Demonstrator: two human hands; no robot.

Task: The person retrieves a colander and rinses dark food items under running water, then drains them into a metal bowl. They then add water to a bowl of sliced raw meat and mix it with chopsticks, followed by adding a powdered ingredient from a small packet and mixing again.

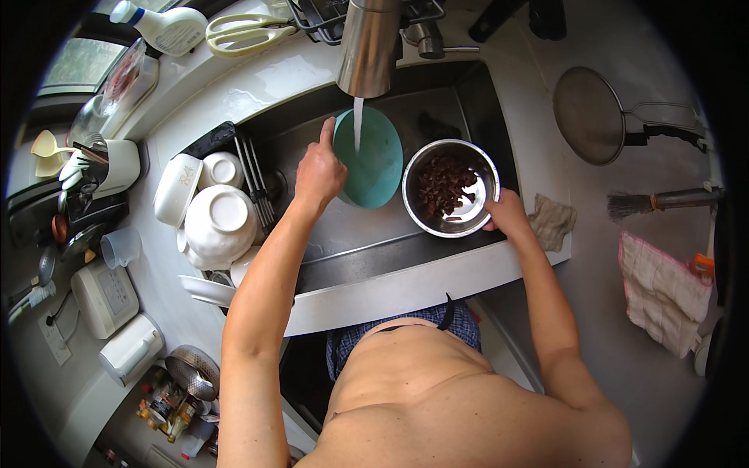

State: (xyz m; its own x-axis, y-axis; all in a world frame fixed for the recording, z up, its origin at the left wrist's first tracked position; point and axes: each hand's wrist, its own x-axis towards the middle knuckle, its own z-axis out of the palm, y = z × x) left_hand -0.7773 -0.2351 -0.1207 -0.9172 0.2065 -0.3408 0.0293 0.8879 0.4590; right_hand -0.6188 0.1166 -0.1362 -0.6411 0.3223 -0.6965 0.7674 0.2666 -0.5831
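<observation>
My left hand point(320, 171) grips the rim of a teal bowl point(374, 169) in the sink, its index finger stretched along the edge. Water from the metal faucet point(367, 55) runs into this bowl. On the right, my right hand point(508, 214) holds a stainless steel bowl point(412, 202) by its rim, thumb on the near right edge. Dark reddish-brown pieces of food point(446, 186) lie in the steel bowl, with shiny bare metal showing beside them. The two bowls are side by side, the steel one slightly nearer my body.
White bowls point(219, 219) stand upside down in a rack at the sink's left end. A folded cloth point(551, 222) lies on the right rim. Green-handled scissors point(248, 35) and a spray bottle point(169, 28) are behind. A strainer point(588, 116) hangs at right.
</observation>
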